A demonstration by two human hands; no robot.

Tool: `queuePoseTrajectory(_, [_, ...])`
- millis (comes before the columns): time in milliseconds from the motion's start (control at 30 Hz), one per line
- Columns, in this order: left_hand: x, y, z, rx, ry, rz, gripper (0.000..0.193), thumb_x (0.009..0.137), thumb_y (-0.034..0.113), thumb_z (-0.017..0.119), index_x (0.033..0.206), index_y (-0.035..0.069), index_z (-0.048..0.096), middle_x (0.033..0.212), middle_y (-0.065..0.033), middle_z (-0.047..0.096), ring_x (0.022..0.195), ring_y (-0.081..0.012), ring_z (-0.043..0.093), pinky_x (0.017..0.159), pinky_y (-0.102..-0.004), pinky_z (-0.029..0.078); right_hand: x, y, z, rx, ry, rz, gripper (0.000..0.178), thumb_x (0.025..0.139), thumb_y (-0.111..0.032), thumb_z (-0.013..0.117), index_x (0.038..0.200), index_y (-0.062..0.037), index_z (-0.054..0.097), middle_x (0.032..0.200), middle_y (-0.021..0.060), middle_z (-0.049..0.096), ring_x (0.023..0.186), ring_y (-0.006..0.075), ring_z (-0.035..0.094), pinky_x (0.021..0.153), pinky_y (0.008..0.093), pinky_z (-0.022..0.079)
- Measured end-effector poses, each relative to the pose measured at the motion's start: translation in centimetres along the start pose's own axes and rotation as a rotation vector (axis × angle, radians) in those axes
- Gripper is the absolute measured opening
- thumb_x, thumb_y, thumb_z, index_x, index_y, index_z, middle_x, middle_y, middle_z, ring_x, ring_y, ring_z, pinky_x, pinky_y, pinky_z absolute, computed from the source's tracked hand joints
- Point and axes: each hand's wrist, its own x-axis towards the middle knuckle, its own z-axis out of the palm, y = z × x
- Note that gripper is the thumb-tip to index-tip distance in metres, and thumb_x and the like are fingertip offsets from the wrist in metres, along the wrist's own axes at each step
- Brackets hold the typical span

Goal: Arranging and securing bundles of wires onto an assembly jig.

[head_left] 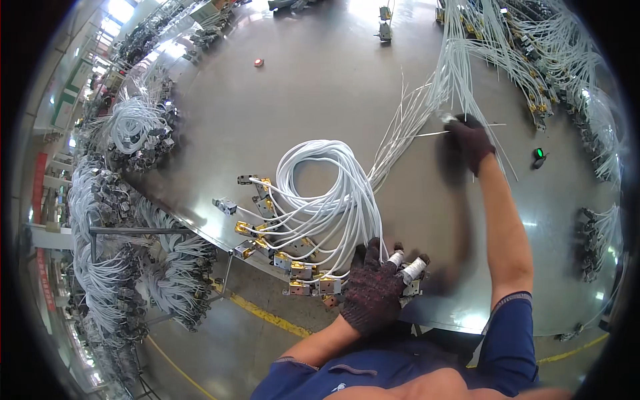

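Note:
A round coil of white cables (293,170) lies on the metal table, with small metal connectors (301,269) fanned along its near left side. My left hand (373,287), in a dark knitted glove with white wrapping on two fingers, lies over the cables at the table's near edge. Its fingers are stretched and spread, and a connector (412,289) shows beside it. Farther right, my right hand (472,143), also gloved, is closed around thin white cables (433,134) close to a long loose bundle (453,77). Its fingertips are partly blurred.
More white cables with connectors (539,100) crowd the far right edge. A small green-lit object (539,155) and a red one (259,63) sit on the table (220,127). Cable bundles (100,267) hang from a rack at left. A connector (385,32) stands at the far side.

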Motion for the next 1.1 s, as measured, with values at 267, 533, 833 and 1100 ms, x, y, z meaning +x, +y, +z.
queuePoseTrajectory(267, [-0.4, 0.4, 0.3, 0.046, -0.047, 0.01, 0.077, 0.087, 0.048, 0.083, 0.158, 0.035, 0.058, 0.15, -0.0162, 0.063, 0.144, -0.059, 0.044, 0.119, -0.0771, 0.034, 0.2, -3.2, -3.3, -0.014, -0.108, -0.119, 0.036, 0.102, -0.028, 0.07, 0.127, -0.003, 0.065, 0.1, 0.0104, 0.073, 0.084, 0.0218, 0.073, 0.076, 0.0372, 0.064])
queuePoseTrajectory(533, [-0.3, 1.0, 0.3, 0.065, -0.045, 0.011, 0.072, 0.085, 0.048, 0.084, 0.152, 0.032, 0.063, 0.146, -0.0133, 0.064, 0.142, -0.058, 0.046, 0.115, -0.0781, 0.038, 7.1, -12.9, 6.0, -1.048, 0.23, -0.93, 0.024, 0.111, -0.032, 0.052, 0.117, -0.009, 0.055, 0.104, 0.0228, 0.075, 0.095, 0.0472, 0.072, 0.081, 0.06, 0.055])
queuePoseTrajectory(833, [0.3, 1.0, 0.7, 0.054, -0.034, 0.02, 0.061, 0.083, 0.049, 0.086, 0.139, 0.03, 0.073, 0.138, -0.0134, 0.069, 0.135, -0.0612, 0.051, 0.11, -0.077, 0.044, 9.4, -2.5, 15.7, -1.12, 0.204, -0.762, 0.021, 0.102, -0.019, 0.057, 0.119, -0.0138, 0.069, 0.118, 0.0169, 0.074, 0.112, 0.0367, 0.073, 0.098, 0.0513, 0.056])
queuePoseTrajectory(1100, [0.2, 1.1, 0.7, 0.051, 0.015, 0.017, 0.064, 0.082, 0.049, 0.086, 0.141, 0.03, 0.072, 0.141, -0.0122, 0.068, 0.135, -0.0616, 0.051, 0.111, -0.0745, 0.045, 8.4, -2.9, 14.4, -1.128, 0.272, -0.805, 0.02, 0.1, -0.021, 0.061, 0.116, -0.0129, 0.069, 0.112, 0.0169, 0.074, 0.106, 0.0377, 0.074, 0.092, 0.0537, 0.057])
